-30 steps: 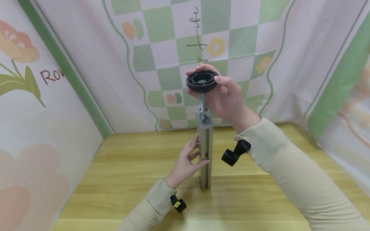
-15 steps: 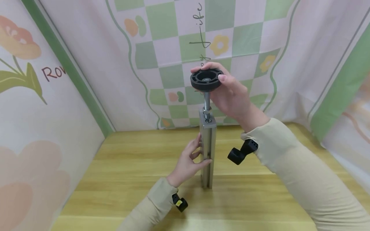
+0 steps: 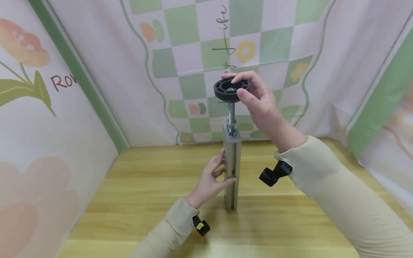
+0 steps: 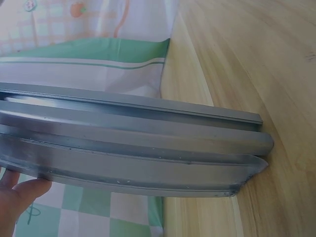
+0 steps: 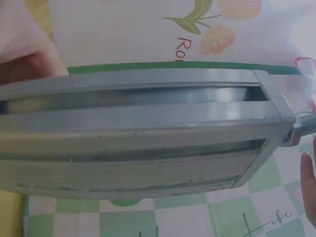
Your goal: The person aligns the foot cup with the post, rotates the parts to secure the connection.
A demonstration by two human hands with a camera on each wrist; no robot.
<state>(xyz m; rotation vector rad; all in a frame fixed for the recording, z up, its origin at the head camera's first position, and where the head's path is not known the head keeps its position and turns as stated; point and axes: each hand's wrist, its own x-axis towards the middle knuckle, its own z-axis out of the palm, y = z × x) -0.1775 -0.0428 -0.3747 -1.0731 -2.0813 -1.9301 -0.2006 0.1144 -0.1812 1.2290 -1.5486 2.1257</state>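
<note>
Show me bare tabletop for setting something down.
Bare tabletop lies between the left curtain and the left hand, and between the metal post and the right sleeve. Crowded: the post, in that hand's grip, and the black disc above it, in the right hand.

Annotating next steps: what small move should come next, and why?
Probably a small twist of the black disc by the right hand; which direction, I can't tell. Its thumb and fingers are on the rim, bare threaded rod shows below the disc, and the left hand grips the upright metal profile, so it could brace against the turn.
</note>
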